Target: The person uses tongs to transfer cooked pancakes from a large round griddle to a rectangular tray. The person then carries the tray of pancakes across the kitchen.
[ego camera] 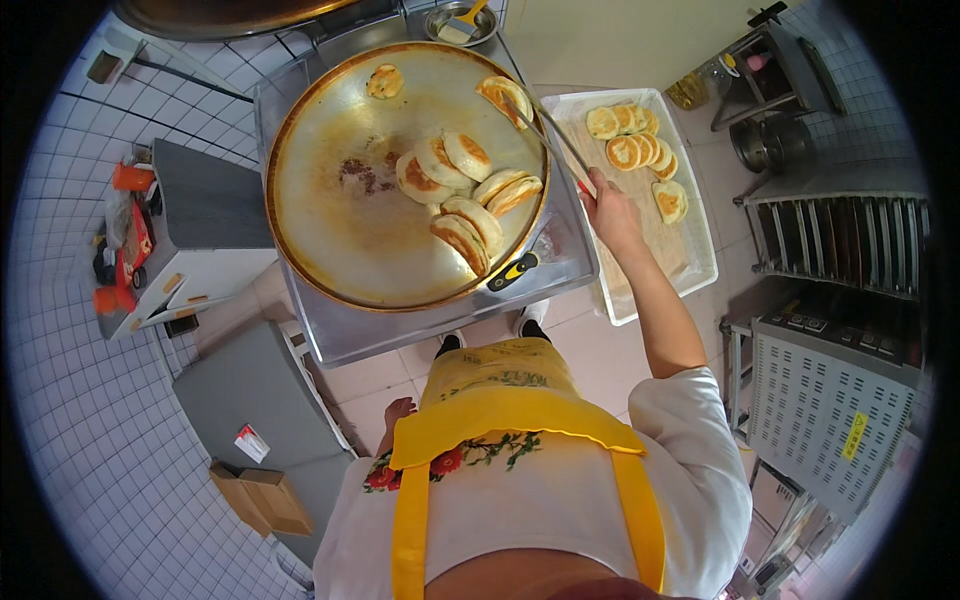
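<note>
My right hand (611, 210) holds metal tongs (562, 146) at the right side of a large round griddle (337, 255). The tongs' ends meet a browned stuffed flatbread (506, 101) tilted near the griddle's upper right rim. Below it, several flatbreads lean on one another, among them a pale one (465, 156) and a pair on edge (514, 191). A small browned piece (385, 81) lies alone near the far rim. My left hand (400, 410) hangs low beside the yellow apron (487, 409), away from the griddle; its fingers are partly hidden.
A white tray (709, 262) with several cooked flatbreads (634, 150) stands to the right. A black-and-yellow handle-shaped object (514, 272) sits at the griddle's near edge. Behind are a metal bowl with a brush (461, 26) and the raised lid (232, 19). A grey-topped cabinet (210, 199) stands left.
</note>
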A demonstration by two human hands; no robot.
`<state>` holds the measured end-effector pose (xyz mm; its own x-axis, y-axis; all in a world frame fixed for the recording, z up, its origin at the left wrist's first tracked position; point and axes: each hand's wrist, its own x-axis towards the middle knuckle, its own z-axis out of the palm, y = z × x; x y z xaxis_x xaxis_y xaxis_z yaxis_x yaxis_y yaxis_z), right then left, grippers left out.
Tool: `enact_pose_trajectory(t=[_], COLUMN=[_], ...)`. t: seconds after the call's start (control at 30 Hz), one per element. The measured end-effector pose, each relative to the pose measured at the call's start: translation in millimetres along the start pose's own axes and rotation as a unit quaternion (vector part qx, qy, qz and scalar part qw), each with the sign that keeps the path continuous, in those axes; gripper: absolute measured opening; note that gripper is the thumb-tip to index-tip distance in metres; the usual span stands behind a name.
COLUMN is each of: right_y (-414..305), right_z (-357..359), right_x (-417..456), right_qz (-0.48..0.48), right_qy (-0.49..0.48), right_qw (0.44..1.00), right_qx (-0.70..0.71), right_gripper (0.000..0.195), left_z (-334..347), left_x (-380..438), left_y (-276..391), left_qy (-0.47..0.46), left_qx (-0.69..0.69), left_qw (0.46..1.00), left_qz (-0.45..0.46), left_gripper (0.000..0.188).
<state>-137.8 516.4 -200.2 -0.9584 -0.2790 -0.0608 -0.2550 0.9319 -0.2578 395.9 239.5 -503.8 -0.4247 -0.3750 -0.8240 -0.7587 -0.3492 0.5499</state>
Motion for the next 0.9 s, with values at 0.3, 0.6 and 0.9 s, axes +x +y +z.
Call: enact_pose_trajectory(t=[0.3, 0.6, 0.9], right_y=[-3, -2, 0], right_z=[-3, -13, 1], right_x=[-12, -7, 31], right_qz=[-0.041, -0.047, -0.064], right_qy=[0.013, -0.004, -0.018], right_qw=[0.998, 0.997, 0.997], right_qx=[-0.05, -0.069, -0.041], right_gripper=[0.047, 0.045, 0.032], left_z=[-15, -1, 3], left_x=[10, 11, 4], left_y=[11, 27, 67], left_qy=[0.013, 0.019, 0.019], left_qx=[0.055, 0.004, 0.057], left_qw=[0.998, 0.999, 0.998], left_qz=[0.002, -0.03, -0.034], left_gripper=[0.027, 0.027, 0.026])
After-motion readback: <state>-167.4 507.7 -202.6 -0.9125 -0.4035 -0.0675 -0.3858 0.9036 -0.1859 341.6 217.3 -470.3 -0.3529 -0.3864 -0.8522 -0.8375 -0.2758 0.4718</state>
